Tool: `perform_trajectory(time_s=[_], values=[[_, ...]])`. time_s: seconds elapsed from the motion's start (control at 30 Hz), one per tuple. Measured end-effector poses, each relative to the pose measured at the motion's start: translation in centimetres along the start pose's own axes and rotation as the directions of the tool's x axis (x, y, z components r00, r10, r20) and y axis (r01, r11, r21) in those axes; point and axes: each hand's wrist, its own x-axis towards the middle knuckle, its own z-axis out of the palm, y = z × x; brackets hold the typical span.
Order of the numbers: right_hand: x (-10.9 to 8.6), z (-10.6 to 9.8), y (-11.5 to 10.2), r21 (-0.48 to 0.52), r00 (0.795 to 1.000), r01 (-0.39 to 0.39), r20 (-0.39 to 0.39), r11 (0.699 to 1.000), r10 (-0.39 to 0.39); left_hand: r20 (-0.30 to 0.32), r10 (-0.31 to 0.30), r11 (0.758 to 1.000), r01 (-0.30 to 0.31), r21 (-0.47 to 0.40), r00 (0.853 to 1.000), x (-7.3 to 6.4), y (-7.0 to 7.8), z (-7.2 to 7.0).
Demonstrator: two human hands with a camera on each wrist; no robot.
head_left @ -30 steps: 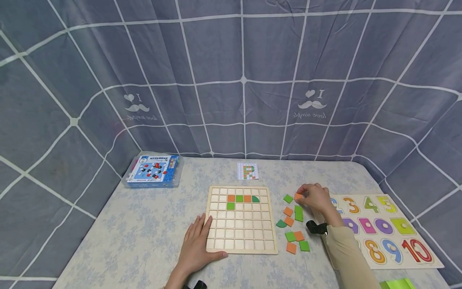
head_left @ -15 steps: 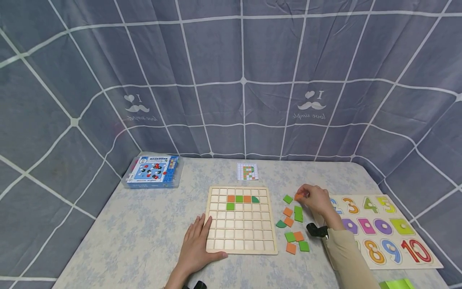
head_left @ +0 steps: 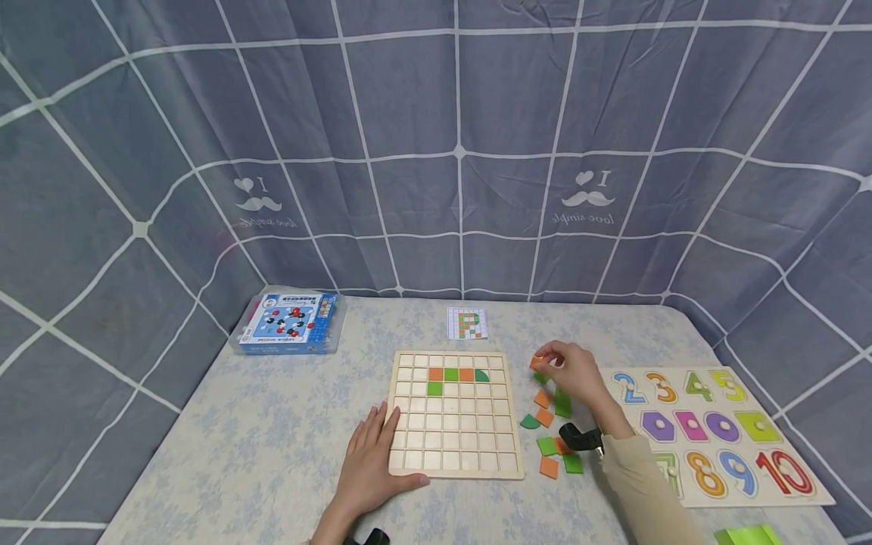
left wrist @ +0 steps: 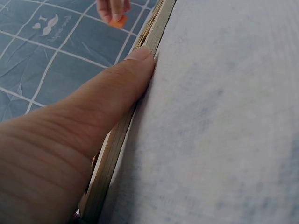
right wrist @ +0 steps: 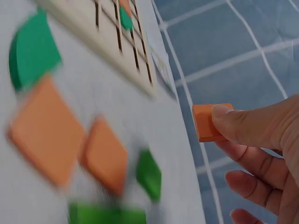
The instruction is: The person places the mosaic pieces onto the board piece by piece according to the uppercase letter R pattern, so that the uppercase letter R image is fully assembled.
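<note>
Swung closer to the gridded board (head_left: pixel 453 425), which the left hand (head_left: pixel 369 462), spread at its eight o'clock edge, seemingly steadies, the right hand (head_left: pixel 575 372) hovers at two o'clock, pinching an orange tile (right wrist: pixel 203 123), apparently so its far edge stays clear.

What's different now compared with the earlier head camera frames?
The right hand, pinching an orange tile, has moved left, toward the board. Nothing was let go. The left hand stays at the board's edge; the board hasn't moved.
</note>
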Motion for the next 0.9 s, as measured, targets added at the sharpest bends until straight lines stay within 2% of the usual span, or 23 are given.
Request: perform_trajectory(time_s=[0.17,0.3,0.57,0.7,0.9], values=[[0.1,1.6,-2.3,0.025,0.997,0.058,0.046,0.998,-0.059,0.012,-0.002,1.0,0.002,-0.008,1.0,0.0,0.1,0.0],[0.3,3.1,-4.0,0.092,0.991,0.091,0.084,0.992,-0.099,0.01,-0.002,1.0,0.002,-0.015,1.0,0.0,0.1,-0.1],[0.5,6.2,-6.8,0.185,0.964,0.197,0.141,0.963,-0.225,0.002,0.001,1.0,-0.001,-0.001,1.0,0.0,0.1,0.0],[0.6,7.4,-8.2,0.214,0.955,0.192,0.186,0.958,-0.233,0.003,0.001,1.0,-0.001,-0.007,1.0,-0.1,0.1,0.0],[0.9,8.9,-9.7,0.202,0.943,0.205,0.221,0.958,-0.248,-0.002,0.005,1.0,-0.005,-0.009,1.0,-0.1,0.0,0.0]])
